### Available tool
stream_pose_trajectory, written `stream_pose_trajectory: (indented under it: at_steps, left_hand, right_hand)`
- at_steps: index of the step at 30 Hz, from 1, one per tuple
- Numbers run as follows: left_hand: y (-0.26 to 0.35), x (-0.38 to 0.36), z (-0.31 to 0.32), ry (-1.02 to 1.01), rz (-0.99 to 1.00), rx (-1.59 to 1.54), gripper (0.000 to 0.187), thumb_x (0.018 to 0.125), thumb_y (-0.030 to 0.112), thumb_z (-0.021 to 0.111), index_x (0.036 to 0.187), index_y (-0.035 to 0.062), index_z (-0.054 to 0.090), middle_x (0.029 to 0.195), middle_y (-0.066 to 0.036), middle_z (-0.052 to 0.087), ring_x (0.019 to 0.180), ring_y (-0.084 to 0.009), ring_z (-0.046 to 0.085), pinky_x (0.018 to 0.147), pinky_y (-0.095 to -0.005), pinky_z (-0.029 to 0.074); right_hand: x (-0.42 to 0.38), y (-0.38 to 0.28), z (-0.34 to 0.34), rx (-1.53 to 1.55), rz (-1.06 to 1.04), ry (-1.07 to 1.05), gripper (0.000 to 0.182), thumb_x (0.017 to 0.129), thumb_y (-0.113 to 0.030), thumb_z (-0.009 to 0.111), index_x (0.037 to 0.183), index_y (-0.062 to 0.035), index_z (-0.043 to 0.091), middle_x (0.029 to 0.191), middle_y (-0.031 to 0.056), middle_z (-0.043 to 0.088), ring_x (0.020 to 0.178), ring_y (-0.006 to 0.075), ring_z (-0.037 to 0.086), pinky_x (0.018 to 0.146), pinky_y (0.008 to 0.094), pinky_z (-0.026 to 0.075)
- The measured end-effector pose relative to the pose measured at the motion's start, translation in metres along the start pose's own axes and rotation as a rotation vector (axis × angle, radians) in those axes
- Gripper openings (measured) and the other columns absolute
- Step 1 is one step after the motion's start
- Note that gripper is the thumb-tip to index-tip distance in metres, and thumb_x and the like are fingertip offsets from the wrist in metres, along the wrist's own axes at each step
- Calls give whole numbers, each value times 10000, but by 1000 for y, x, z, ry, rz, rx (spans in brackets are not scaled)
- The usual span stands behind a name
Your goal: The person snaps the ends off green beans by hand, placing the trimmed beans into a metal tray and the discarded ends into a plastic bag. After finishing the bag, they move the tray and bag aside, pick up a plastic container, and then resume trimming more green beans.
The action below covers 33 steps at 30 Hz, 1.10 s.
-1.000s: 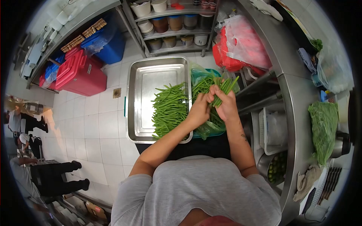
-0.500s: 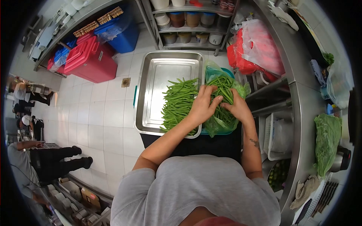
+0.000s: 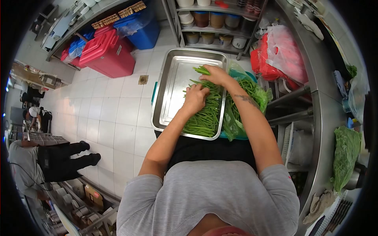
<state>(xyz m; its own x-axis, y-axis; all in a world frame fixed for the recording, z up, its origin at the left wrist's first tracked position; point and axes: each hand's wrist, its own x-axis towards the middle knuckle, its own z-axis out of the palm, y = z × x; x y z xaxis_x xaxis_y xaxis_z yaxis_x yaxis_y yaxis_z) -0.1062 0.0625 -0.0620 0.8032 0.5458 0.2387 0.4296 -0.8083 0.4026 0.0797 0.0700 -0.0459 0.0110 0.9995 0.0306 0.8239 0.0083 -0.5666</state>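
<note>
A steel tray (image 3: pixel 159 118) holds a pile of green beans (image 3: pixel 201 125) along its right half. My right hand (image 3: pixel 215 75) is closed around a small bunch of green beans (image 3: pixel 201 70) over the far right part of the tray. Lower and to the left, my left hand (image 3: pixel 195 98) lies on the pile with its fingers slightly apart. Its fingertips touch the beans and are partly hidden among them. Right of the tray, a green plastic bag (image 3: pixel 233 128) holds more green beans (image 3: pixel 247 87), partly covered by my right forearm.
A teal container (image 3: pixel 250 75) shows beneath the bag. Steel shelving (image 3: pixel 236 31) with tubs stands beyond the tray. Pink (image 3: pixel 108 53) and blue bins (image 3: pixel 141 33) stand far left. A steel counter (image 3: pixel 325 106) runs along the right. A person (image 3: pixel 59 157) stands at left.
Both hands have moved left from the bag to the tray. My right hand now carries a bunch of beans, and my left hand rests on the pile. The view has shifted slightly.
</note>
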Motion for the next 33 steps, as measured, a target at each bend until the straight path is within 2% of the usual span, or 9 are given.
stream_pose_trajectory:
  at_steps: [5, 8, 11, 12, 15, 21, 22, 27, 33]
  left_hand:
    - [12, -15, -9, -37, 124, -32, 166, 749, 40, 603, 900, 102, 632, 921, -70, 545, 936, -285, 503, 799, -450, 373]
    - [12, -14, -12, 2, 140, -91, 118, 750, 57, 610, 861, 78, 645, 877, -80, 558, 921, -273, 507, 800, -406, 372]
    - [17, -6, -19, 42, 131, -160, 95, 764, 58, 604, 850, 74, 641, 862, -87, 557, 901, -281, 513, 786, -406, 379]
    - [18, -1, -20, 64, 157, -173, 83, 770, 42, 596, 842, 52, 634, 837, -106, 553, 863, -305, 523, 760, -416, 400]
    - [35, 17, -26, 89, 221, -268, 111, 770, -1, 591, 875, 23, 618, 845, -122, 556, 854, -323, 535, 749, -403, 429]
    - [76, 44, 5, -20, 393, -214, 154, 733, -29, 567, 882, 0, 596, 843, -155, 540, 829, -355, 555, 725, -427, 461]
    - [82, 47, 12, -33, 387, -199, 157, 726, -26, 571, 879, -1, 595, 845, -157, 538, 833, -355, 556, 726, -425, 464]
    - [105, 75, 43, 4, 496, -223, 323, 703, 30, 614, 1023, 21, 565, 971, -164, 539, 922, -367, 538, 803, -441, 453]
    - [121, 62, 58, -275, 534, 198, 375, 745, 122, 599, 1113, 71, 554, 1134, -111, 505, 1048, -308, 485, 875, -414, 391]
  right_hand:
    - [10, 24, 33, -182, -26, -112, 545, 803, -420, 658, 1166, -28, 552, 1148, 198, 575, 1064, 361, 546, 892, 411, 445]
    - [12, 45, 28, 42, -76, -47, 498, 835, -429, 626, 1154, -48, 588, 1209, 220, 535, 1051, 362, 556, 880, 401, 456]
    - [-17, 31, -18, 375, -24, 111, 431, 885, -375, 582, 1153, -38, 585, 1098, 189, 588, 978, 299, 589, 855, 361, 468]
    - [-35, 21, -39, 474, -22, 98, 330, 908, -296, 566, 1078, -15, 591, 970, 146, 615, 888, 234, 599, 812, 336, 480]
    - [-91, 24, -74, 752, 202, -49, 242, 895, -237, 583, 981, -10, 578, 883, 107, 617, 837, 201, 595, 757, 343, 484]
    - [-185, 31, -82, 0, 287, 408, 169, 809, -109, 633, 942, -31, 565, 923, 111, 608, 887, 301, 593, 761, 391, 462]
    - [-196, 33, -77, -166, 301, 464, 282, 769, -91, 657, 1034, -54, 567, 1041, 158, 576, 974, 364, 552, 823, 415, 449]
    - [-211, 56, -46, -60, 513, 506, 453, 750, -35, 602, 1193, -94, 526, 1101, 191, 547, 1075, 378, 509, 923, 409, 413]
    - [-213, 61, -57, 16, 637, 698, 462, 751, 41, 517, 1196, -79, 531, 1080, 187, 577, 1025, 358, 548, 910, 393, 429]
